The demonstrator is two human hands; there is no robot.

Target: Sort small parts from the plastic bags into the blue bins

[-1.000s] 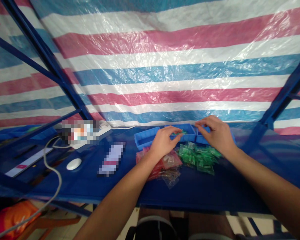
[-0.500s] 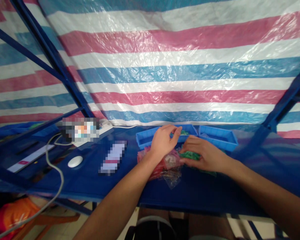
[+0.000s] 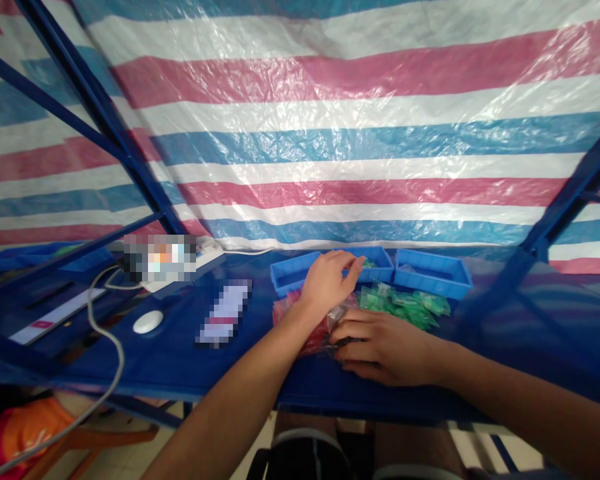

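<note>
Handwork at a blue table (image 3: 510, 327)

White oval object (image 3: 148, 322) and a phone-shaped slab (image 3: 225, 313), blurred out, lie at the left, well apart from the hands. Next comes the left bin (image 3: 290, 285), with red packets (image 3: 283, 308) heaped in front of it, partly under the left forearm. The left hand (image 3: 329, 283) hangs by the middle bin (image 3: 381, 272), thumb and forefinger extended close together; whether they pinch anything, I cannot tell. Small green pieces show inside that bin.

The right hand (image 3: 380, 347) bends its fingers over the near right edge of the red heap, beside some clear film; whether they grasp a packet is hidden. Just beyond it lie green packets (image 3: 404, 308), spread before the right bin (image 3: 435, 285).

The packets look thin, light and floppy, probably slippery and prone to cling together. A fingertip pinch at one free edge should separate one best.
</note>
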